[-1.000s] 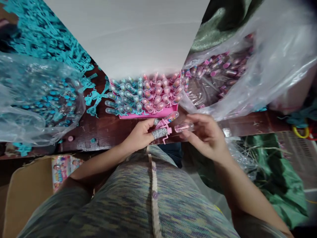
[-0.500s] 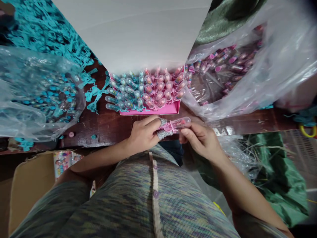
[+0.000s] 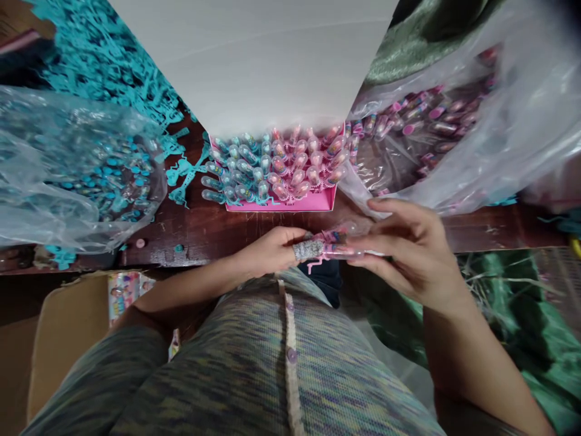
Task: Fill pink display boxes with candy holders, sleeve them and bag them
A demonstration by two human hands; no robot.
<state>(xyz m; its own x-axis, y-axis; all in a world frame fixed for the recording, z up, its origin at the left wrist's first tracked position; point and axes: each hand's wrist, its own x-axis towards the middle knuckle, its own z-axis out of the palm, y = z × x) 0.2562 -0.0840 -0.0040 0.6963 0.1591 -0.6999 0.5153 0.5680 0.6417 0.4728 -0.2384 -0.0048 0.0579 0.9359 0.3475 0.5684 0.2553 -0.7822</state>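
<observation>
My left hand (image 3: 281, 248), with grey wrapping on its fingers, is closed on pink plastic pieces and clear-capped pink tubes (image 3: 338, 248) just over the table's front edge. Small coloured bits show inside the clear parts. From the right, the thumb and fingers of my right hand (image 3: 417, 257) close on the clear end of a tube; blur hides the exact grip. Beyond my hands stands a pink box (image 3: 281, 203), filled with upright capsule tubes, blue ones (image 3: 245, 175) at left and pink ones (image 3: 299, 160) at right. Its white lid (image 3: 254, 66) is raised.
To the left lie a clear bag of blue-capped tubes (image 3: 104, 175) and a heap of turquoise plastic pieces (image 3: 122, 66). A plastic bag (image 3: 481, 163) with pink tubes lies at right. Below the table are a cardboard box (image 3: 68, 327) and green sacking (image 3: 521, 321).
My right hand has lifted and turned over the tubes, its fingers now extended along them. More than one pink tube now shows between my hands. The view has shifted slightly.
</observation>
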